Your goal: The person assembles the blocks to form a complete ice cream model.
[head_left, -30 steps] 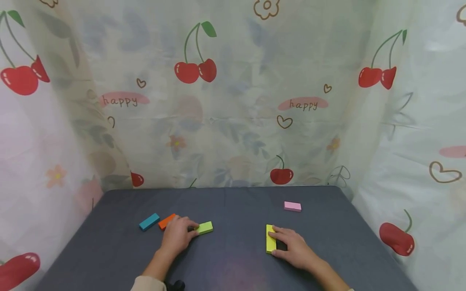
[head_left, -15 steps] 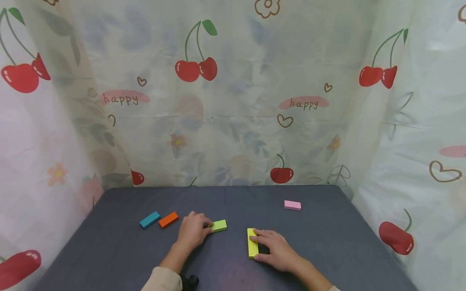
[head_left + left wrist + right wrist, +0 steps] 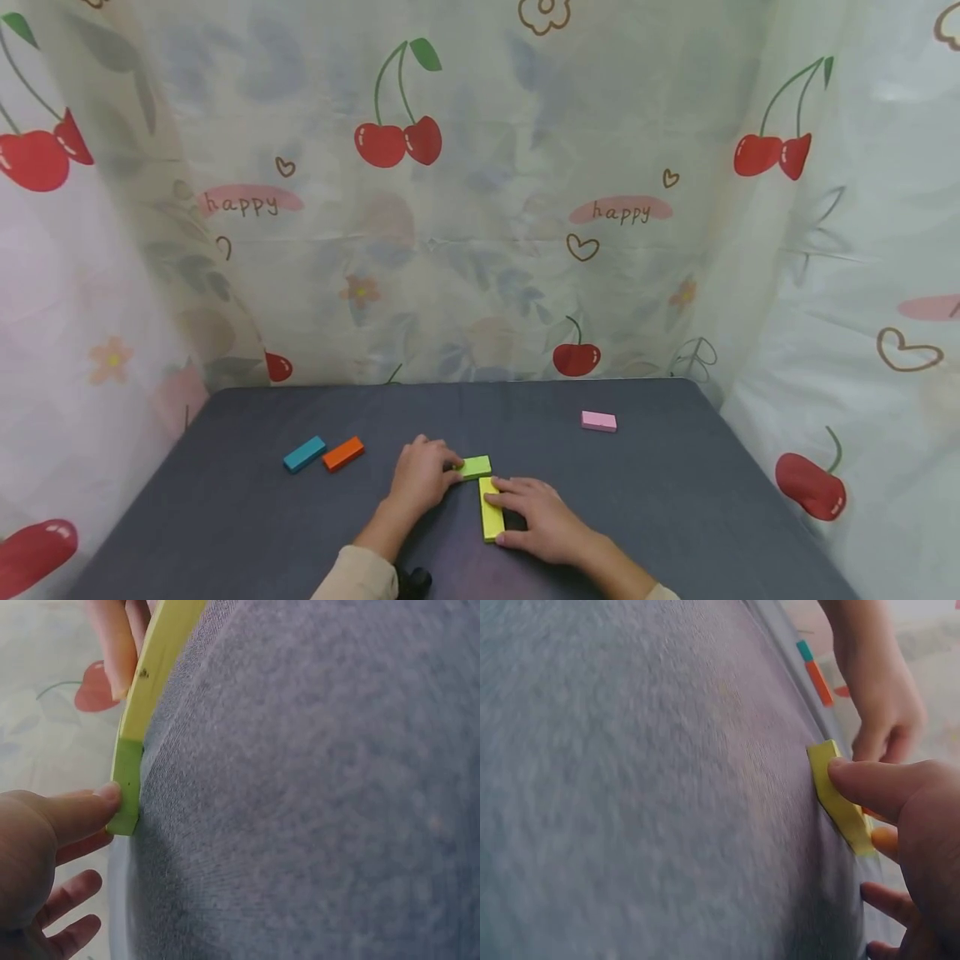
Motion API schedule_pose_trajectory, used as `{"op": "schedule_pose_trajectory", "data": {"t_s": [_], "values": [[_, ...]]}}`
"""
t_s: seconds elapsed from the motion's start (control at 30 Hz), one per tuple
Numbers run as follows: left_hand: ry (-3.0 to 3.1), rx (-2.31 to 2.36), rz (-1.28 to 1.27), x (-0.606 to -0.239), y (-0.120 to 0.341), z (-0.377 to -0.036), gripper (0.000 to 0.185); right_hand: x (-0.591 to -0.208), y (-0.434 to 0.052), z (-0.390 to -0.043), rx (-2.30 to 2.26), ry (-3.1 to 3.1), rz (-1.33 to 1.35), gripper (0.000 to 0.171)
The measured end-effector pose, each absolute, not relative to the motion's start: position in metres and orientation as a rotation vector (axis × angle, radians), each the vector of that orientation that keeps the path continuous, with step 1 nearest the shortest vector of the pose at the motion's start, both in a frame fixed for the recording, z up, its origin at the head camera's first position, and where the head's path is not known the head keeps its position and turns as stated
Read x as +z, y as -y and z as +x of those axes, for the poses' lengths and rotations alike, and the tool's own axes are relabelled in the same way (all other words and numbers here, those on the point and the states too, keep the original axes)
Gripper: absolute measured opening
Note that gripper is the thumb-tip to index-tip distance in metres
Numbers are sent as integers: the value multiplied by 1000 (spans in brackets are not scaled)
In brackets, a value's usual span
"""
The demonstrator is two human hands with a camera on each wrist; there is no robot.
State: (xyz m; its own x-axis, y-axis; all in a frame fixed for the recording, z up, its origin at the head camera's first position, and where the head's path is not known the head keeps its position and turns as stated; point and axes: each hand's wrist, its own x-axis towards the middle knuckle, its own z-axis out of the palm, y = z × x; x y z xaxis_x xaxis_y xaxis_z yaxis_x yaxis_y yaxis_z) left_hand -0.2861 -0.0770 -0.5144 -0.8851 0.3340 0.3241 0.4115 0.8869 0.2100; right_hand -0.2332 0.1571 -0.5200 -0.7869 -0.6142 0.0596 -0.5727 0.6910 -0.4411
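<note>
Near the middle of the table, my left hand [image 3: 422, 477] pinches a light green block [image 3: 476, 467] between thumb and fingers. My right hand [image 3: 543, 518] grips a yellow block [image 3: 491, 518], its thumb at the near end and fingertips toward the far end. The yellow block points away from me, its far end close to the near right corner of the green one. In the left wrist view the green block [image 3: 128, 776] seems to meet the yellow block [image 3: 159, 667]. The right wrist view has the right thumb on the yellow block [image 3: 841, 804]; the green block is hidden there.
A blue block [image 3: 304, 454] and an orange block [image 3: 343, 454] lie side by side, slanted, on the left of the dark grey table [image 3: 225, 517]. Toward the back right lies a pink block [image 3: 598, 422]. A cherry-patterned curtain [image 3: 480, 208] surrounds the table's back and sides.
Both hands have moved toward each other: the left carried the green block rightward, and the right brought the yellow block leftward. The orange block, partly covered before, now shows fully.
</note>
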Motion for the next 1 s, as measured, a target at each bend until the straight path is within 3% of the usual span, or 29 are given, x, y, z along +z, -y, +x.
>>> {"op": "schedule_pose_trajectory", "data": {"t_s": [1.0], "values": [[2816, -618, -702, -516, 78, -284, 18, -511, -141, -227, -681, -2827, -942, 52]]}}
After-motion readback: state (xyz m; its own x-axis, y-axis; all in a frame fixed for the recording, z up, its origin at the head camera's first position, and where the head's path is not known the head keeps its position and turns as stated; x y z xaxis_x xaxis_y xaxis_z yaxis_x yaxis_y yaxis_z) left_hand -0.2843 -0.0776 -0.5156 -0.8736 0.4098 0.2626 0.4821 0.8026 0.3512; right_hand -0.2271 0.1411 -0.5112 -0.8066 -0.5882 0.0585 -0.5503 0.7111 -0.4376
